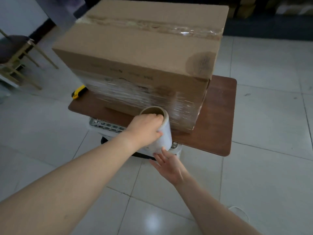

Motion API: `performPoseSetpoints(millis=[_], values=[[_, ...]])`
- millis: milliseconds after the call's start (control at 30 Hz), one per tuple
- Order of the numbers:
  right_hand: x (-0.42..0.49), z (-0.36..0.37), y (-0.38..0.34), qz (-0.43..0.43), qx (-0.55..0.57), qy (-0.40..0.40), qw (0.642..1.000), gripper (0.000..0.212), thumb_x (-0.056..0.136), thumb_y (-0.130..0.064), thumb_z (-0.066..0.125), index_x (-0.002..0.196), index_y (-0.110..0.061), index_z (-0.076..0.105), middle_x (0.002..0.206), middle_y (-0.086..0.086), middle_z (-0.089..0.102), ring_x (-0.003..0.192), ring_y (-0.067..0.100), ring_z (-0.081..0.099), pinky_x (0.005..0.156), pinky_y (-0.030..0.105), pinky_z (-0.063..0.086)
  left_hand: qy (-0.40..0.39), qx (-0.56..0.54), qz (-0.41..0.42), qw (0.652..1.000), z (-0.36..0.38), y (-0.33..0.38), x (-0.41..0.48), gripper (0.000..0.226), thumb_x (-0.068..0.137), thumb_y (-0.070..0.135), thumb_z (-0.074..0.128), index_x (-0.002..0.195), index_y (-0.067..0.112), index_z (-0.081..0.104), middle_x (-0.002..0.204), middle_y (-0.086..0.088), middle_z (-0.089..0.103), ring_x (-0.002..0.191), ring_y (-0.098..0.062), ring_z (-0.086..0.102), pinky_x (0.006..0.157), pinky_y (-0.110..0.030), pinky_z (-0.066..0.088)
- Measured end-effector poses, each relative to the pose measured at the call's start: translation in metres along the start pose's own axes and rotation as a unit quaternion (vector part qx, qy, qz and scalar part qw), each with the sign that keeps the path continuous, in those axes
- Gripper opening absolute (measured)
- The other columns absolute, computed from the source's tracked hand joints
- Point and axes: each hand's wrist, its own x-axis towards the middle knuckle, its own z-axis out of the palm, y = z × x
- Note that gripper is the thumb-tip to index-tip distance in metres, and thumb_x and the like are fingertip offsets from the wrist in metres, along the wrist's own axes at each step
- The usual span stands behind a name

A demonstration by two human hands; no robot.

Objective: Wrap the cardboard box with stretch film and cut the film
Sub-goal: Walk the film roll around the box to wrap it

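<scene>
While our left grip (145, 128) holds the roll of stretch film (165, 134) at its upper end, fingers curled over the rim into the cardboard core, our right grip (169, 164) lies spread, its straight fingertips touching the roll's lower end. The roll stands nearly upright just beside the near face of the cardboard box (138, 53), close to its near right corner. The box sits on the brown desk (218, 116). Film already bands the lower half of that face and the upper half looks bare, so we judge the wrapping partly done and the cut not yet made.

To do this step well, we should keep the roll upright and close to the cardboard, let the core turn between both grips, and hold steady tension so each pass overlaps the one below. At the corner we should pull snug before turning.

The desk juts beyond the box on the right, and the roll must clear its rounded corner. Tiled floor (271, 133) lies open there; a chair (15, 43) stands well apart on the left. The yellow knife (78, 93) rests at the desk's left edge near the box.
</scene>
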Motion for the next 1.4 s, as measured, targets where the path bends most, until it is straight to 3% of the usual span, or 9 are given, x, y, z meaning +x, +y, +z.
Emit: performPoseSetpoints(millis=[133, 267, 533, 700, 933, 1067, 1133, 1267, 1400], values=[[0.009, 0.003, 0.011, -0.027, -0.038, 0.005, 0.999, 0.042, 0.095, -0.019, 0.058, 0.133, -0.006, 0.047, 0.139, 0.010, 0.048, 0.138, 0.025, 0.036, 0.096, 0.044, 0.049, 0.033, -0.010, 0.048, 0.998, 0.007, -0.023, -0.008, 0.020, 0.090, 0.036, 0.055, 0.096, 0.019, 0.047, 0.092, 0.003, 0.057, 0.080, -0.017, 0.056, 0.056, -0.028, 0.032], [0.010, 0.008, 0.005, -0.056, 0.042, 0.018, 0.997, 0.030, 0.097, -0.017, 0.049, 0.121, -0.002, 0.056, 0.119, 0.015, 0.066, 0.118, 0.030, 0.057, 0.105, 0.048, 0.042, 0.058, -0.014, 0.091, 0.994, 0.010, -0.037, -0.012, 0.016, 0.089, 0.033, 0.053, 0.092, 0.020, 0.043, 0.086, 0.005, 0.051, 0.075, -0.015, 0.051, 0.054, -0.028, 0.032], [0.025, 0.027, 0.013, -0.042, 0.086, 0.072, 0.993, 0.038, 0.103, -0.025, 0.041, 0.132, -0.001, 0.048, 0.125, 0.020, 0.058, 0.112, 0.033, 0.058, 0.087, 0.047, 0.052, 0.022, -0.014, 0.102, 0.994, 0.005, -0.050, -0.011, 0.021, 0.085, 0.030, 0.057, 0.081, 0.023, 0.038, 0.073, 0.009, 0.042, 0.060, -0.009, 0.039, 0.045, -0.025, 0.027], [0.031, 0.038, 0.018, -0.041, 0.100, 0.082, 0.991, 0.037, 0.103, -0.020, 0.037, 0.131, 0.002, 0.046, 0.126, 0.021, 0.057, 0.120, 0.036, 0.052, 0.103, 0.047, 0.042, 0.009, 0.000, 0.092, 0.996, 0.007, -0.053, -0.005, 0.030, 0.086, 0.047, 0.055, 0.076, 0.021, 0.044, 0.069, 0.006, 0.051, 0.060, -0.013, 0.049, 0.047, -0.028, 0.034], [0.053, 0.059, 0.040, -0.023, 0.089, 0.081, 0.993, 0.038, 0.101, -0.011, 0.035, 0.134, 0.006, 0.044, 0.140, 0.023, 0.048, 0.133, 0.035, 0.042, 0.112, 0.048, 0.032, 0.066, 0.040, 0.155, 0.985, 0.010, -0.085, -0.009, 0.015, 0.082, 0.027, 0.059, 0.085, 0.018, 0.048, 0.082, 0.003, 0.056, 0.078, -0.017, 0.054, 0.067, -0.025, 0.030], [0.073, 0.080, 0.063, -0.047, 0.091, 0.084, 0.991, 0.041, 0.103, -0.011, 0.030, 0.141, 0.000, 0.040, 0.146, 0.017, 0.044, 0.137, 0.028, 0.038, 0.105, 0.048, 0.035, 0.085, 0.052, 0.203, 0.974, 0.016, -0.118, -0.014, 0.035, 0.056, 0.010, 0.077, 0.086, 0.012, 0.059, 0.077, -0.004, 0.063, 0.071, -0.023, 0.059, 0.062, -0.030, 0.043], [0.084, 0.096, 0.077, -0.060, 0.111, 0.086, 0.988, 0.042, 0.104, -0.012, 0.027, 0.143, -0.005, 0.039, 0.146, 0.015, 0.045, 0.136, 0.027, 0.040, 0.101, 0.048, 0.037, 0.050, 0.060, 0.217, 0.973, 0.010, -0.131, -0.015, 0.039, 0.064, 0.010, 0.073, 0.099, 0.013, 0.057, 0.091, -0.003, 0.062, 0.086, -0.024, 0.059, 0.070, -0.031, 0.042], [0.100, 0.129, 0.098, -0.105, 0.136, 0.072, 0.983, 0.036, 0.100, -0.005, 0.038, 0.133, -0.011, 0.052, 0.125, 0.013, 0.064, 0.118, 0.028, 0.057, 0.091, 0.045, 0.050, -0.018, 0.021, 0.202, 0.979, 0.003, -0.136, -0.010, 0.032, 0.082, 0.037, 0.059, 0.105, 0.018, 0.047, 0.103, 0.002, 0.057, 0.099, -0.017, 0.052, 0.069, -0.027, 0.036], [0.103, 0.145, 0.108, -0.141, 0.165, 0.063, 0.974, 0.037, 0.098, -0.003, 0.041, 0.133, -0.010, 0.052, 0.083, 0.008, 0.071, 0.075, 0.019, 0.067, 0.081, 0.041, 0.054, 0.015, 0.031, 0.254, 0.967, 0.006, -0.147, -0.008, 0.023, 0.094, 0.030, 0.051, 0.109, 0.012, 0.051, 0.105, -0.004, 0.061, 0.095, -0.020, 0.054, 0.064, -0.030, 0.039]])
